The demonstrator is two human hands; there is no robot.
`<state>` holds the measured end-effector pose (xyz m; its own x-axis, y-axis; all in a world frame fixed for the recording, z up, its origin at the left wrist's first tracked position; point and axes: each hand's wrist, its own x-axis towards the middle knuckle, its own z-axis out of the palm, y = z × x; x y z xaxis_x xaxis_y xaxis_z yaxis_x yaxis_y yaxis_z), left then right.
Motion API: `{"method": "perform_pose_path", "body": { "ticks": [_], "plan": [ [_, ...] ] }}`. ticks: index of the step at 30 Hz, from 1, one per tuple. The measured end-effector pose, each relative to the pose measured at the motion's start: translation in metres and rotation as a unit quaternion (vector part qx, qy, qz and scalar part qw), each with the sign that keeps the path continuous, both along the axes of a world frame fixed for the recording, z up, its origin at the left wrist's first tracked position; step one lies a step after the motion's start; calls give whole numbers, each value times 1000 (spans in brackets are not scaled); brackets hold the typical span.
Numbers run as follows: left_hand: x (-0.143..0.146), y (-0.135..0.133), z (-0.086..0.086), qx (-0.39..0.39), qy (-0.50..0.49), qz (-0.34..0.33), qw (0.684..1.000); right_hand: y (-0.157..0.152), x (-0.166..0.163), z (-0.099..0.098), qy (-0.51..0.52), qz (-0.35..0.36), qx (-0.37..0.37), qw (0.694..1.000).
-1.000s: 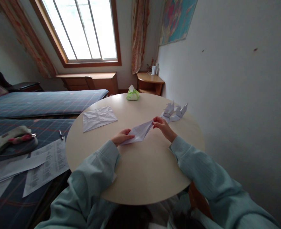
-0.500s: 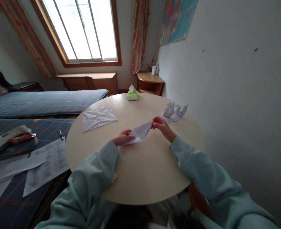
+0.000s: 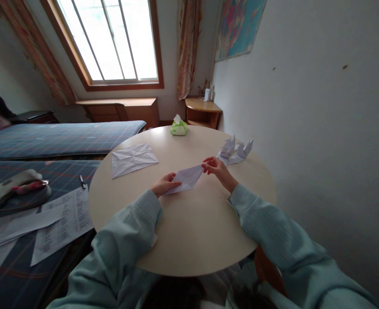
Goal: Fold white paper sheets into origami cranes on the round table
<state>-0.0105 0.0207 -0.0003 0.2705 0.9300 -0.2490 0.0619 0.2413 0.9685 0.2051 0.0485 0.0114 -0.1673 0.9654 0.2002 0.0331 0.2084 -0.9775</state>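
Note:
A folded sheet of white paper (image 3: 188, 177), narrowing to a point at its right end, is held between both hands above the round table. My left hand (image 3: 166, 184) grips its left part, thumb lying on top. At the pointed right end my right hand (image 3: 219, 171) pinches the tip between thumb and fingers. Just beyond the right hand stand white origami figures (image 3: 230, 148) with upright points, partly overlapping one another. A creased, flat sheet of paper (image 3: 134, 159) lies to the left, apart from the hands.
The round table (image 3: 196, 240) has a green tissue pack (image 3: 178, 127) at its far edge. On the left, a plaid bed (image 3: 57, 139) holds printed sheets (image 3: 64, 219), a pen (image 3: 82, 182) and a pouch (image 3: 19, 189). A white wall (image 3: 321, 141) runs along the right.
My right hand has shifted slightly left with the pinched tip, and the folded paper's right end has come a little left and lower. The left hand stays nearly in place.

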Motion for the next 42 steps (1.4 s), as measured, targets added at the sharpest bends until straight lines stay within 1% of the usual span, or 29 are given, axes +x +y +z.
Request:
{"method": "perform_pose_path", "body": {
  "ticks": [4, 6, 8, 9, 11, 12, 13, 14, 15, 17, 19, 20, 21, 23, 24, 25, 26, 28, 29, 31, 33, 35, 37, 39, 42],
  "plan": [
    [-1, -1, 2, 3, 13, 2, 1000, 7, 3, -6, -17, -9, 25, 1000],
    [-2, 0, 2, 8, 20, 5, 1000, 11, 6, -9, -23, -38, 28, 999],
    [-4, 1, 1, 11, 30, 4, 999, 13, 9, -11, -56, -83, 38, 994],
    [-4, 3, 0, 13, 36, 5, 999, 13, 10, -11, -85, -112, 58, 988],
    [-6, 5, -2, 16, 49, 10, 999, 11, 10, -10, -150, -158, 136, 966],
    [-6, 6, -4, 17, 57, 8, 998, 9, 9, -10, -179, -163, 183, 953],
    [-6, 7, -4, 18, 68, 3, 998, 7, 7, -9, -201, -150, 219, 943],
    [-6, 7, -5, 19, 79, -7, 997, 5, 5, -9, -218, -118, 237, 939],
    [-6, 7, -5, 22, 91, -23, 995, 2, 3, -10, -231, -71, 231, 943],
    [-6, 5, -4, 35, 111, -49, 992, -1, -1, -12, -252, 35, 177, 951],
    [-6, 4, -1, 57, 123, -38, 990, -2, -4, -15, -259, 108, 117, 953],
    [-7, 3, 1, 73, 124, -17, 989, -2, -5, -16, -252, 123, 97, 955],
    [-7, 2, 3, 89, 120, 14, 989, -1, -6, -17, -236, 123, 82, 960],
    [-7, 1, 6, 108, 82, 83, 987, 0, -7, -18, -176, 96, 48, 979],
    [-6, 1, 7, 102, 52, 106, 988, 1, -8, -19, -136, 73, 26, 988],
    [-5, 0, 8, 84, 23, 117, 989, 1, -10, -19, -97, 48, 1, 994],
    [-3, -1, 7, 58, -1, 113, 992, 1, -11, -19, -60, 23, -25, 998],
    [2, -2, 5, 13, -22, 75, 997, -2, -17, -19, -7, -5, -69, 998],
    [6, -3, 2, 7, -20, 57, 998, -4, -20, -20, 6, -6, -84, 996],
    [12, -4, -3, 23, -40, 43, 998, -9, -27, -21, -1, 19, -94, 995],
    [16, -4, -8, 33, -83, 63, 994, -16, -34, -22, -49, 30, -64, 996],
    [18, -3, -11, 30, -109, 89, 990, -21, -39, -22, -107, 6, -6, 994],
    [17, -3, -13, 23, -109, 104, 988, -25, -41, -20, -143, -27, 40, 988],
    [16, -2, -13, 22, -103, 105, 989, -25, -40, -18, -158, -48, 62, 984],
    [16, -2, -12, 24, -90, 98, 991, -23, -36, -16, -175, -55, 74, 980]
  ]
}}
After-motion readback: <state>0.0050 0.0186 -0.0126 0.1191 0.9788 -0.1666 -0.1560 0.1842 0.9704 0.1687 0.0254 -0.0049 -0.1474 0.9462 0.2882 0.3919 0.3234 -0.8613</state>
